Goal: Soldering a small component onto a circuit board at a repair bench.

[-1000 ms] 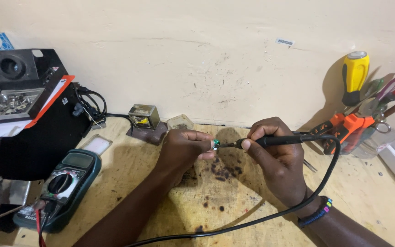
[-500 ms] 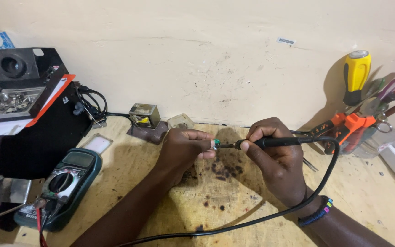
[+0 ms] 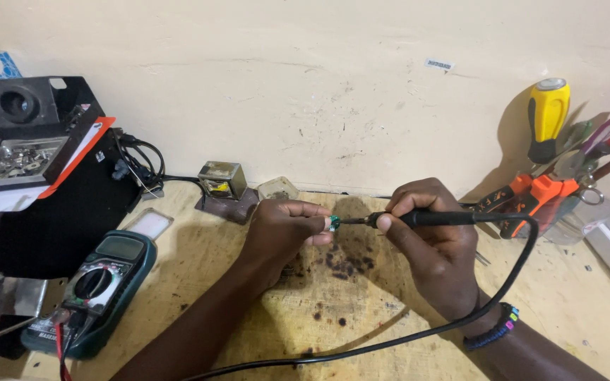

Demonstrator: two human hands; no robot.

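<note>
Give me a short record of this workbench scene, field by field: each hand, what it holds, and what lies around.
Left hand: pinches a small green part
Right hand: grips a black soldering iron, tip at the green part
Cord: loops from the iron across the bench
Bench: pale wood with dark burn spots
Left side: green multimeter
By the wall: small transformer
Right side: yellow-handled screwdriver, orange-handled pliers

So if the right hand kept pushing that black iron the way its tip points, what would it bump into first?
The small green part pinched in the left hand. The right hand aims the soldering iron leftward, its tip at or nearly touching that part.
</note>
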